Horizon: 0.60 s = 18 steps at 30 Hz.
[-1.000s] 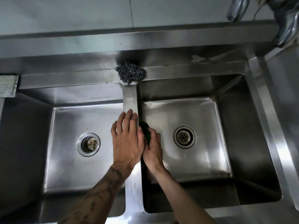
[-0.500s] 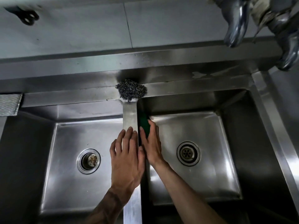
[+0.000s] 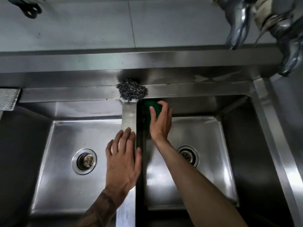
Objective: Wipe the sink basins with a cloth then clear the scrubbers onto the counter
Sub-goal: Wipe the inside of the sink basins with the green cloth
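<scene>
A steel double sink fills the view. My right hand point(image 3: 159, 122) presses a green cloth point(image 3: 151, 106) against the left wall of the right basin point(image 3: 218, 145), near its far corner; the fingers cover much of the cloth. My left hand point(image 3: 123, 161) lies flat, fingers apart, on the divider point(image 3: 128, 112) between the basins and holds nothing. A steel-wool scrubber point(image 3: 132, 92) sits on the back ledge where the divider meets it. The left basin point(image 3: 65, 185) holds nothing but its drain.
Each basin has a round drain, left drain point(image 3: 84, 161) and right drain point(image 3: 188, 155). Two tap spouts point(image 3: 237, 30) hang at the top right over the back ledge. A perforated metal piece point(image 3: 8, 99) sits at the left edge. A black hook point(image 3: 30, 10) hangs on the wall tiles.
My right hand has slid the green cloth along the right basin's left wall, away from me towards the far corner. The left hand stays on the divider. The camera view has tilted up.
</scene>
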Motion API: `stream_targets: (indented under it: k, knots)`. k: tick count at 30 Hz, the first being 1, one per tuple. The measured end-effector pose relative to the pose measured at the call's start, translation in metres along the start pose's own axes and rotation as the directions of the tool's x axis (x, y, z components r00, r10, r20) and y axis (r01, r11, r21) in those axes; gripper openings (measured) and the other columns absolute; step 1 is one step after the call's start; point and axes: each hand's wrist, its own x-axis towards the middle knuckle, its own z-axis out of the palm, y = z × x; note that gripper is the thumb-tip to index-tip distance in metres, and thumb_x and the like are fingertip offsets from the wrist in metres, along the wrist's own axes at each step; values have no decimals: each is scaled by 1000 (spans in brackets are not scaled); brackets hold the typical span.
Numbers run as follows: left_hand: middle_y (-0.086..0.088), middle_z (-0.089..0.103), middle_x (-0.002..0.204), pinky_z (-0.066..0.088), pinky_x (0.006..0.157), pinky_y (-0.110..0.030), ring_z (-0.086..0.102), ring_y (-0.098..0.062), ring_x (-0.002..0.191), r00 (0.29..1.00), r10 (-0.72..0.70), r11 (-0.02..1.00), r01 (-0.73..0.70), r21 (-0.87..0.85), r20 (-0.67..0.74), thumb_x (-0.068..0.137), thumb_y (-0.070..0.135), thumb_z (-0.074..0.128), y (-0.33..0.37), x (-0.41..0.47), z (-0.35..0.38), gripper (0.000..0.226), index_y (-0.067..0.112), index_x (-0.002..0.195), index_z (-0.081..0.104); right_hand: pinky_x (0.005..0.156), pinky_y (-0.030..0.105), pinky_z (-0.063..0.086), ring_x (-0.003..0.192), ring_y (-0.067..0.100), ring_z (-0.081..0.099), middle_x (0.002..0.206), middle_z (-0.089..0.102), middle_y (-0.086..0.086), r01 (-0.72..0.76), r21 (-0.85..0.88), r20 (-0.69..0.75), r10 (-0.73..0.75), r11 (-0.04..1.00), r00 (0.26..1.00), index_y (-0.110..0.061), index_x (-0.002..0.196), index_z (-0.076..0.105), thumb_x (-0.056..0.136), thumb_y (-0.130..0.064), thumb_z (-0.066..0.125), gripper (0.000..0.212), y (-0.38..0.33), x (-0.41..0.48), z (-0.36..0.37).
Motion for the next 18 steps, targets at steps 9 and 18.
stream_targets:
  k: [9, 18]
  knots:
    - [-12, 50, 158, 39, 114, -58, 43, -35, 150, 1000, 5, 1000, -5, 11, -31, 103, 35, 40, 1, 1, 1, 54, 6, 145, 56, 85, 41, 51, 108, 31, 57, 126, 49, 10, 142, -215, -143, -175, 966, 974, -23, 127, 53, 101, -38, 58, 31, 65, 61, -118]
    - [-13, 51, 157, 39, 114, -58, 44, -37, 148, 998, 11, 1000, -13, -28, -66, 102, 35, 43, 3, 1, 2, 54, 4, 143, 57, 93, 26, 39, 115, 40, 59, 125, 58, 27, -155, 105, -516, 187, 982, 836, 6, 128, 51, 100, -26, 63, 44, 85, 93, -147]
